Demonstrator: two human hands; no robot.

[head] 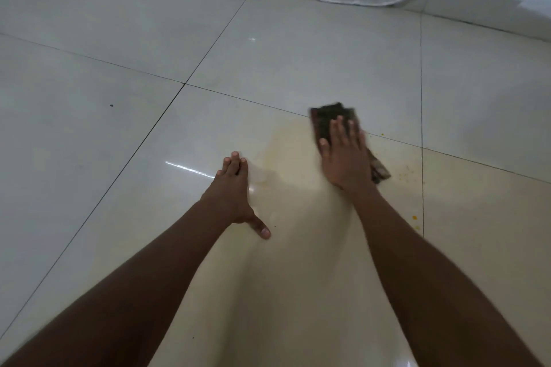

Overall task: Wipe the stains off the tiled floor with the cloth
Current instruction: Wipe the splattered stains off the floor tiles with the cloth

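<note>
The cloth [331, 122] is pinned flat to the tiled floor [298, 48] under the right hand [344, 158], fingers [343, 128] extended and spread, pressing rather than curled round it. Cloth's long axis runs from beyond the fingertips back past the wrist on the outer side. Yellowish smear [286, 140] lies just inboard of the fingers, toward the left hand [234, 188], which is braced open-palmed on the tile, holding nothing. Orange specks [405, 173] sit outboard of the right hand, near the grout line. Right hand is nearer both, so the next stroke is judged to be sideways.
</note>
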